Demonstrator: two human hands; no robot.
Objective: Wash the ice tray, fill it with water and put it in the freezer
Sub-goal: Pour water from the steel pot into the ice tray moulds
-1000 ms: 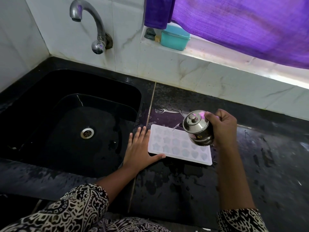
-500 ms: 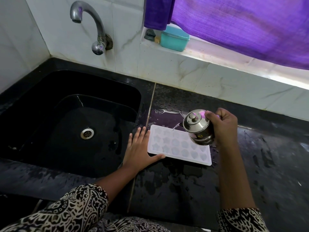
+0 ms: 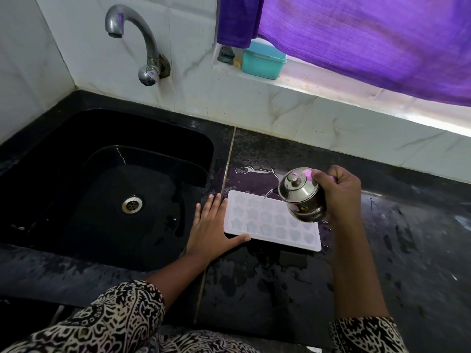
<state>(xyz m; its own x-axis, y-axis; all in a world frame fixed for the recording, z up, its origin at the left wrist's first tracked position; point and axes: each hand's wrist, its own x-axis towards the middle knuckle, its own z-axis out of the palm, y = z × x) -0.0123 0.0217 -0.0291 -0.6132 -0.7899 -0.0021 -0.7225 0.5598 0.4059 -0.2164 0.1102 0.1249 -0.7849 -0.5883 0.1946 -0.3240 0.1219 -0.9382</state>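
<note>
While steel kettle tilts, star-moulded ice tray fills

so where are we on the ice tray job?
Washing looks done: ice tray lies on the wet counter beside the sink. Filling is in hand: right hand tips a steel pot, water streaming in, while left hand steadies the tray's edge. Freezer step remains.

Small pot in the right-hand grip: polished steel, mirror-glossy. Ice tray below it: white plastic, smooth, matt. Counter beneath: black stone, wet sheen. Faucet: dulled metal. Curtain: purple woven cloth. Box: teal plastic.
</note>
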